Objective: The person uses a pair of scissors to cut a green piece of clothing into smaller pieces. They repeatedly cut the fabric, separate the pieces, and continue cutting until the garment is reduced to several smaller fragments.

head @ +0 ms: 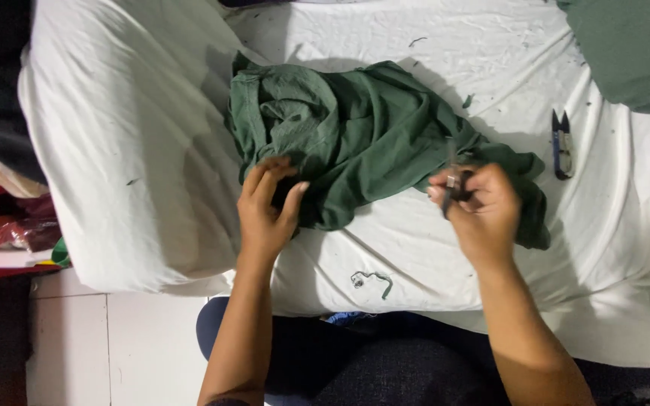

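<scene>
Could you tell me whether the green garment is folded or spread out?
Neither: the green garment lies crumpled in a heap on the white sheet.

A: State the garment point(362, 143) colour.
B: Solid dark green, no pattern.
A: The sheet point(137, 150) beneath?
B: Plain white, flecked with small dark thread scraps.
A: The thread snips point(562, 146)?
B: Dark blue handles, dark blades.
A: The second cloth point(633, 49), top right corner?
B: Muted grey-green, unpatterned.

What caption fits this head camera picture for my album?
Left hand pinching a crumpled green garment on a white sheet, right hand gripping a small dark tool, thread snips lying nearby.
</scene>
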